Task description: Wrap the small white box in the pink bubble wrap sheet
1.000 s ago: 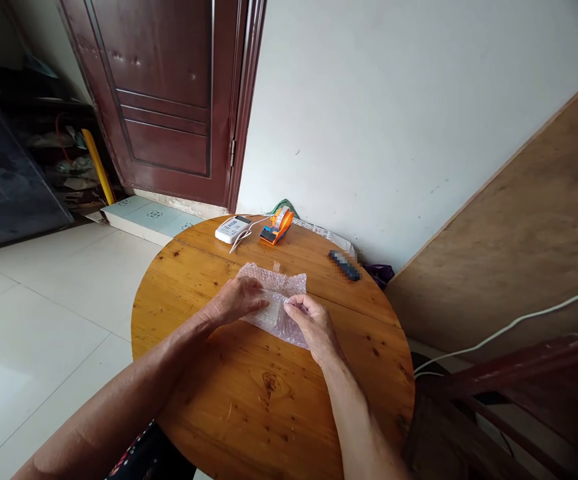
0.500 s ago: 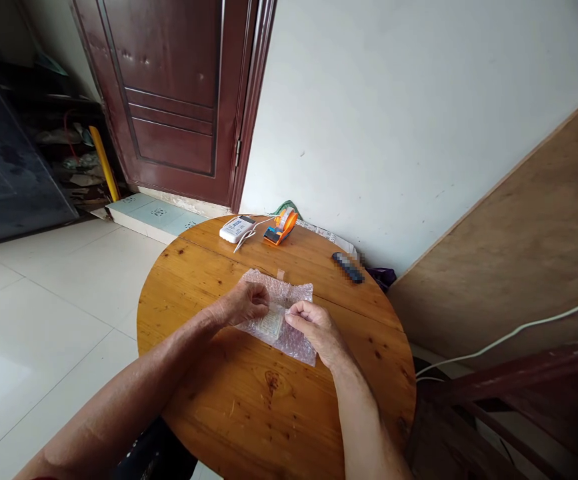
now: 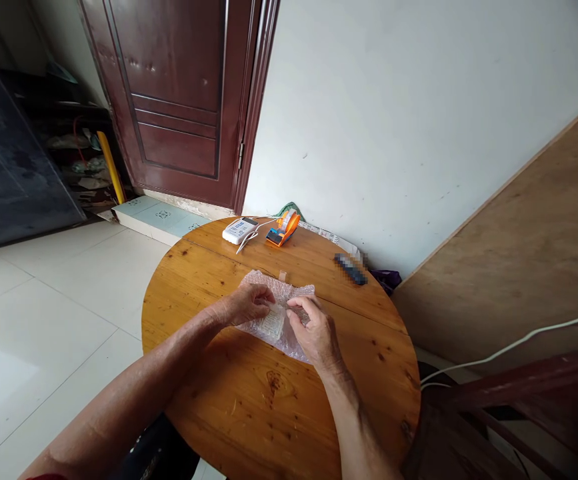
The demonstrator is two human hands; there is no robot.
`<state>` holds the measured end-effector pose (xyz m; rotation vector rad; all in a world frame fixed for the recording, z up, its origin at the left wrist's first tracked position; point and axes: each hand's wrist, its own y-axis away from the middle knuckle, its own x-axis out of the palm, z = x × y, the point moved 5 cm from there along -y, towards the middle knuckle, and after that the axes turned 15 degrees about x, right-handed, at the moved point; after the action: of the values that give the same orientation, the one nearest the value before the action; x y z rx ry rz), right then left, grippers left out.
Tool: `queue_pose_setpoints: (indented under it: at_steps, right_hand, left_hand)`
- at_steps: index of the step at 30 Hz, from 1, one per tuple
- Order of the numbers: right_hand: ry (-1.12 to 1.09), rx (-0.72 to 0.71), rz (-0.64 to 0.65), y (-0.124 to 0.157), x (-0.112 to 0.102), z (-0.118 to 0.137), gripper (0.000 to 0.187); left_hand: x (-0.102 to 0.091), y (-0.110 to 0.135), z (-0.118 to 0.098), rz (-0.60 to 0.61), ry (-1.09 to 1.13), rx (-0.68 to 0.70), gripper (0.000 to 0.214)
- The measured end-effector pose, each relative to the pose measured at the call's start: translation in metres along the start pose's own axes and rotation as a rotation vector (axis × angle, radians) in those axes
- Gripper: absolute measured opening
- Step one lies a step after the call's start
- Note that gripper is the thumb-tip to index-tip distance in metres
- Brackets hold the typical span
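A sheet of clear bubble wrap (image 3: 293, 343) lies on the round wooden table in front of me. A flat, pale rectangular item (image 3: 271, 324) shows in its middle, blurred by the plastic over it. My left hand (image 3: 249, 303) is closed at the wrap's left side, its thumb and fingers pinching the plastic. Over the right part of the wrap is my right hand (image 3: 316, 333), thumb and index finger apart with nothing seen between them. A short strip of tape (image 3: 283, 275) sits at the far edge of the wrap.
Toward the back of the wooden table (image 3: 203, 393) are a white power adapter-like box (image 3: 239, 231) with a cord and an orange tape dispenser (image 3: 283, 229). A dark, pixelated long object (image 3: 351, 269) lies at the right. The white wall (image 3: 393, 120) rises behind.
My right thumb and index finger, pinched together before, have parted, and the hand has turned slightly. The left hand stays in place on the bubble wrap. The view has shifted a little.
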<state>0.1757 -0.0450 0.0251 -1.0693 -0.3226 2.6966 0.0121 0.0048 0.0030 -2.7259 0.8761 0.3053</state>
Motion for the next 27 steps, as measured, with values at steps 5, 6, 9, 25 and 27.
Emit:
queue_pose_setpoints:
  at_steps: [5, 6, 9, 25, 27]
  right_hand:
    - [0.114, -0.332, -0.147, 0.012, -0.008, 0.033, 0.019]
    - [0.136, -0.364, -0.123, 0.014, -0.007, 0.036, 0.018]
    - [0.219, -0.382, -0.015, 0.018, 0.003, 0.04, 0.013]
    - [0.43, -0.309, 0.184, 0.025, 0.013, 0.048, 0.031]
    - [0.441, -0.323, 0.175, 0.026, 0.013, 0.049, 0.033]
  left_hand:
    - [-0.001, -0.003, -0.004, -0.016, -0.21, 0.034, 0.027]
    - [-0.001, -0.004, -0.005, -0.017, -0.226, 0.038, 0.027]
    - [-0.002, -0.004, -0.007, -0.025, -0.233, 0.029, 0.025]
    - [-0.062, 0.064, 0.01, -0.33, -0.341, -0.341, 0.032]
    - [-0.061, 0.067, 0.012, -0.317, -0.257, -0.43, 0.041]
